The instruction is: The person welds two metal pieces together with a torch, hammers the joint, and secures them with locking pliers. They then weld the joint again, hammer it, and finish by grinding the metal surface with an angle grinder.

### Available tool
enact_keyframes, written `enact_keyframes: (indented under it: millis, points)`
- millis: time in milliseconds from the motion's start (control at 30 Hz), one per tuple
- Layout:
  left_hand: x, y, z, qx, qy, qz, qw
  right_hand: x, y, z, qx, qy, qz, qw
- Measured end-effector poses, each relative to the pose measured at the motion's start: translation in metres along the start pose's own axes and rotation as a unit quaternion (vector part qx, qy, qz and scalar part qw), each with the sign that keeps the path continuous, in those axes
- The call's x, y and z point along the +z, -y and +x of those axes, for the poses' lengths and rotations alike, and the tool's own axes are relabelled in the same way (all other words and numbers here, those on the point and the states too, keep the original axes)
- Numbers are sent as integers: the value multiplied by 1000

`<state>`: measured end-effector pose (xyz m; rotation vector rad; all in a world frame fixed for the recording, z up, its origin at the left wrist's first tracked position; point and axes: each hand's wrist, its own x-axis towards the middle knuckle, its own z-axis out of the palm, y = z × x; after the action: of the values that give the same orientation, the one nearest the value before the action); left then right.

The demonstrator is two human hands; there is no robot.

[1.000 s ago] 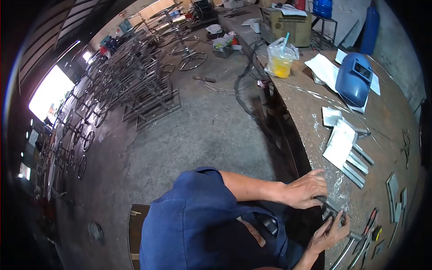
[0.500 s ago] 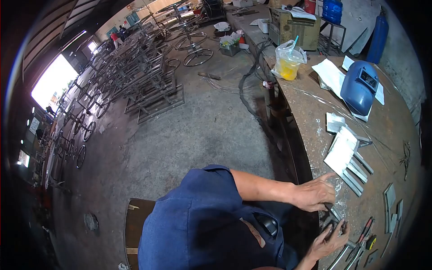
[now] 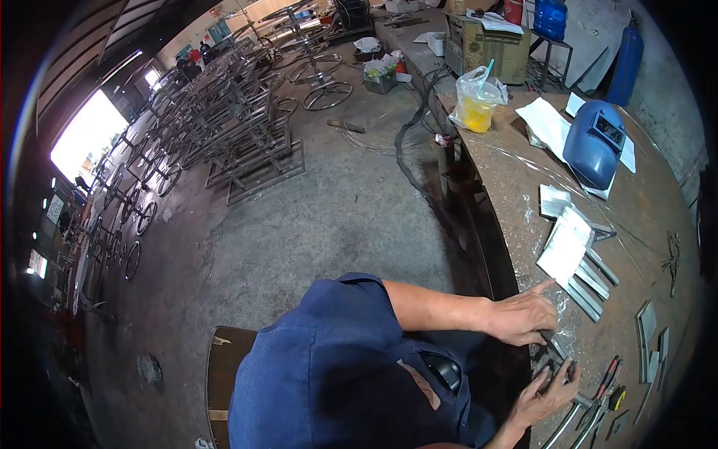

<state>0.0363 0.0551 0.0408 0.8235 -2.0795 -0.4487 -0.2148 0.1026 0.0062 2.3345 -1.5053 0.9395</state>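
My left hand (image 3: pixel 522 317) is over the near edge of the metal workbench (image 3: pixel 502 202). Its index finger points out toward a pale flat plate (image 3: pixel 562 251), while the thumb and other fingers close on a short dark metal piece (image 3: pixel 554 345). Below it, my right hand (image 3: pixel 547 396) has its fingers curled at the lower end of the same piece, partly hiding it. A hammer-like tool (image 3: pixel 583 401) and red-and-black handled pliers (image 3: pixel 609 376) lie just beyond my right hand. Several grey metal bars (image 3: pixel 591 278) rest beside the plate.
A blue welding mask (image 3: pixel 593 146) sits on papers farther along the bench, near a bag with a yellow drink (image 3: pixel 476 112). A yellow tape measure (image 3: pixel 617 399) and flat metal strips (image 3: pixel 648 337) lie at the right. Stacked metal frames (image 3: pixel 239 142) stand on the floor.
The fingers of my right hand have shifted slightly around the metal piece, and the piece's angle has changed a little. My left hand stays nearly in place.
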Motion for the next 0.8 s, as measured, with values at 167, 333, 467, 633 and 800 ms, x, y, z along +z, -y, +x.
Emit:
enact_keyframes:
  millis: [167, 333, 467, 633, 800]
  points:
    - [0, 2, 1, -3, 15, 16, 1000, 4, 1, 0, 14, -2, 5, 1000]
    - [1, 3, 0, -5, 5, 11, 1000, 3, 1, 0, 16, 5, 10, 1000]
    - [2, 3, -2, 11, -19, 21, 1000, 1, 0, -12, 19, -4, 33, 999]
    - [-12, -10, 1, -23, 6, 92, 995, -41, 12, 1, 105, 31, 67, 992]
    - [-17, -9, 9, -52, 64, 107, 991, -93, -102, -61, 256, -64, -185, 947]
